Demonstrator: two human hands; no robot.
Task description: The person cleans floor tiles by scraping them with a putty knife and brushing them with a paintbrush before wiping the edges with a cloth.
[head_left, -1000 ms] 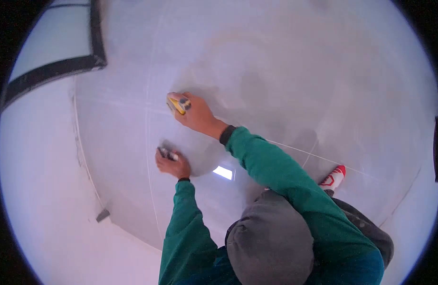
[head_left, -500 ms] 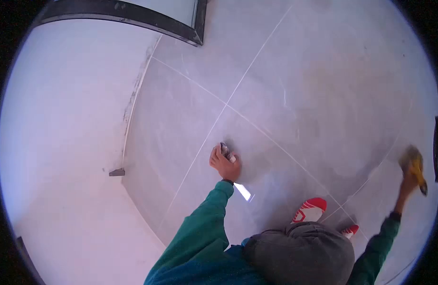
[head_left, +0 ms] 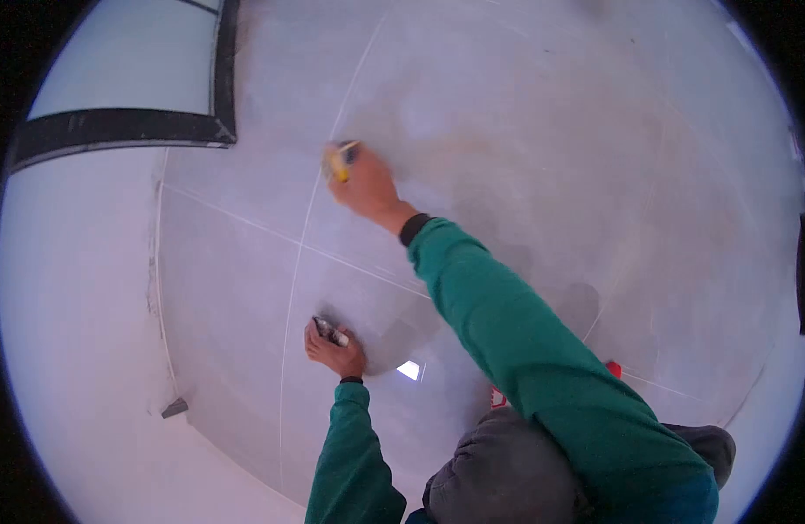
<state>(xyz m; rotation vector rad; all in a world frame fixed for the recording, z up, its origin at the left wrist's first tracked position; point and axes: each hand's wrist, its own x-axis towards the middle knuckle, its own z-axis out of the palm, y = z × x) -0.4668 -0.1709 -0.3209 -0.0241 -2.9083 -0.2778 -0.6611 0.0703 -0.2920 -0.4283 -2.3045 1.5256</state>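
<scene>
On the grey tiled floor, my left hand is closed around a small crumpled-looking dark and white thing, low over the tiles and right of a grout line. My right hand reaches forward across the middle, gripping a yellow-handled brush over the same grout line. Motion blurs the brush, and my fingers hide part of it.
A white wall runs along the left, with a dark-framed panel at upper left. A small dark block sits at the wall's corner. Below me, my knee and a red shoe tip show.
My right hand has swung from the far right to the upper middle with the brush. The left hand keeps its hold, now lower left in view; the view itself has shifted.
</scene>
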